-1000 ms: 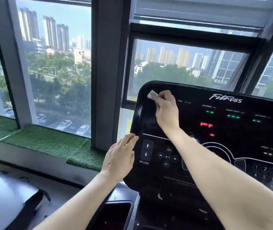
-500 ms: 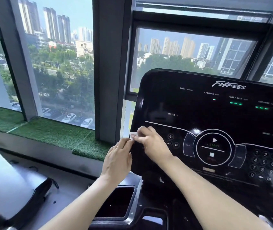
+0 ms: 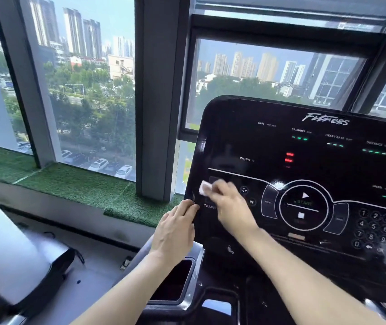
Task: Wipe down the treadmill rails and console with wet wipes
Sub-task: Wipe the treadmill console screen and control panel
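Note:
The black treadmill console (image 3: 269,146) fills the right half of the view, with lit readouts, a round start dial and a number pad. My right hand (image 3: 231,205) holds a small folded white wet wipe (image 3: 204,187) and presses it on the console's lower left, over the incline buttons. The hand is blurred. My left hand (image 3: 175,228) rests with straight fingers against the console's left edge, just below the wipe.
A dark cup-holder tray (image 3: 175,280) sits below the console by my left forearm. Another machine's grey and black part (image 3: 11,261) stands at the lower left. A green turf sill (image 3: 74,184) runs under the windows and a grey pillar (image 3: 156,97) rises behind the console.
My right hand swept the wipe from the console's upper left corner down to the incline buttons, then slightly up and right. The left hand stayed at the console's left edge.

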Demonstrator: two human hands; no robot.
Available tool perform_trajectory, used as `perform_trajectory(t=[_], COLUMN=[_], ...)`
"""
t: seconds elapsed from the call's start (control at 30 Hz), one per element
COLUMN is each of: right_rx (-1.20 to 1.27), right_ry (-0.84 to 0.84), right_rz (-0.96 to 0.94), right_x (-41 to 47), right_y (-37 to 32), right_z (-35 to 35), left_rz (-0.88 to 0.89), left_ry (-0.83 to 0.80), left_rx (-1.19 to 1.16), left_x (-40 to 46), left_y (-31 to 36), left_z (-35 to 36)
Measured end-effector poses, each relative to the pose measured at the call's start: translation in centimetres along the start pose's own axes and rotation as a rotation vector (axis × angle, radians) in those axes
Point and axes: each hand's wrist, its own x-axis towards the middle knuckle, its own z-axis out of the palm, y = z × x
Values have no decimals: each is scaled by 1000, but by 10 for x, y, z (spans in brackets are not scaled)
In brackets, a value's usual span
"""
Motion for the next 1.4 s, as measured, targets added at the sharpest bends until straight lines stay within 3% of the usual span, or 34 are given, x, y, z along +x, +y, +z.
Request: perform_trajectory(t=[0.07,0.17,0.3,0.4,0.57,0.63,0.8,0.9,1.03,1.13,1.23,1.4], right_rx=[0,-27,21,0,10,11,47,37,15,-16,-7,-9], right_ry=[-98,-98,185,271,5,-19,322,391,151,44,133,400], right_rz=[-85,-102,199,179,8,-1,305,387,160,121,311,671], right_x=[-20,-6,32,23,-37,-33,-4,-7,-35,-41,-39,-41], right_y=[-3,11,42,33,-2,8,52,46,3,10,39,62], right_z=[3,-12,-37,-25,12,5,-36,-28,2,-6,-35,-61], left_rz=[2,-3,-10,-9,8,-2,-44,-37,-48,-2,156,192], left_ry=[-11,-7,-2,0,1,-1,-14,-14,29,84,98,-161], left_rx=[3,11,15,9,24,33,39,60,77,83,13,-101], left_x=[0,2,5,4,2,2,3,4,3,2,3,4], left_y=[-1,0,2,3,2,3,8,8,12,22,41,64], left_z=[0,-1,-1,-2,0,-1,-3,-2,1,1,4,17])
